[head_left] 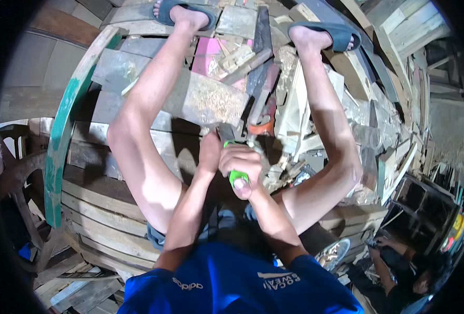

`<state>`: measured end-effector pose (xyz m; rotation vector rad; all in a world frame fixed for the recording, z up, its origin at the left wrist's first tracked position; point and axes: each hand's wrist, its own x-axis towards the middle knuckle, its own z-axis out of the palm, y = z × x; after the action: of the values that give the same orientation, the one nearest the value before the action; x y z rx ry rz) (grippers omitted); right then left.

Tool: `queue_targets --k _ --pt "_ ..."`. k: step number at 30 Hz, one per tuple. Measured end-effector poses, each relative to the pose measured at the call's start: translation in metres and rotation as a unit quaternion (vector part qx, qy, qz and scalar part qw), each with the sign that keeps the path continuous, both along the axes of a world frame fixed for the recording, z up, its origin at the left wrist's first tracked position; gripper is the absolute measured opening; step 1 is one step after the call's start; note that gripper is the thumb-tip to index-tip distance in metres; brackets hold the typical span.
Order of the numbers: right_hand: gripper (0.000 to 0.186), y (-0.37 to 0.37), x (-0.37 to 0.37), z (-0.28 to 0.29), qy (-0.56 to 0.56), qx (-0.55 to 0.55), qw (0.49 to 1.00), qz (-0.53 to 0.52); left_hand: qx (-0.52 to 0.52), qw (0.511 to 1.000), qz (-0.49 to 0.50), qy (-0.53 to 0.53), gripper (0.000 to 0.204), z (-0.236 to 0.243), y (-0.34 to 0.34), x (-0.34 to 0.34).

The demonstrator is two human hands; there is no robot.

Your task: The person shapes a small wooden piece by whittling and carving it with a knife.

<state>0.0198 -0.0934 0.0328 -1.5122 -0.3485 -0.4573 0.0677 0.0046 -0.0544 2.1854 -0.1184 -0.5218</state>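
My right hand (241, 163) is wrapped round the bright green handle (238, 177) of a tool. A dark, flat metal part (225, 131) shows just beyond my knuckles; the tool's exact kind is unclear. Close on its left, my left hand (209, 152) is curled beside the metal part, near the end of a wide wooden board (211, 99). Its fingertips are mostly hidden, and what they grip cannot be made out. The board lies between my legs, its pale surface speckled with what looks like sawdust. Right of it rests a tool with an orange handle (263, 127).
My sandalled feet stand on wood pieces at the far side. A green-painted curved plank (64, 115) stands at the left. Wood scraps (242, 60) lie beyond the board, over something pink (205, 55). Another person (394, 267) sits at the lower right, near a clear container (334, 254).
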Motion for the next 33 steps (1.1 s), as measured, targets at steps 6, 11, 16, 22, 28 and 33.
queue_targets --k 6,11,16,22,28,33 --pt "0.022 0.016 -0.003 0.053 -0.072 -0.051 0.995 0.044 -0.005 0.998 0.026 0.061 0.02 0.05 0.013 -0.011" --pt "0.035 0.002 0.002 -0.01 -0.028 -0.061 0.997 0.03 -0.092 0.996 -0.004 0.018 0.023 0.012 -0.003 -0.013" --pt "0.057 0.005 0.001 -0.003 0.001 0.017 1.0 -0.005 0.053 0.997 -0.021 0.057 0.029 0.007 0.007 -0.011" --pt "0.063 -0.031 -0.005 0.005 0.023 0.172 0.973 -0.155 0.021 0.991 0.091 0.096 0.039 -0.019 0.006 -0.004" --pt "0.06 -0.037 -0.004 0.003 -0.008 0.158 0.972 -0.175 -0.061 0.975 0.144 0.16 0.041 -0.06 0.007 -0.01" --pt "0.057 -0.029 -0.004 0.002 0.001 0.176 0.968 -0.179 -0.212 0.931 0.211 0.21 0.032 -0.043 0.003 -0.008"
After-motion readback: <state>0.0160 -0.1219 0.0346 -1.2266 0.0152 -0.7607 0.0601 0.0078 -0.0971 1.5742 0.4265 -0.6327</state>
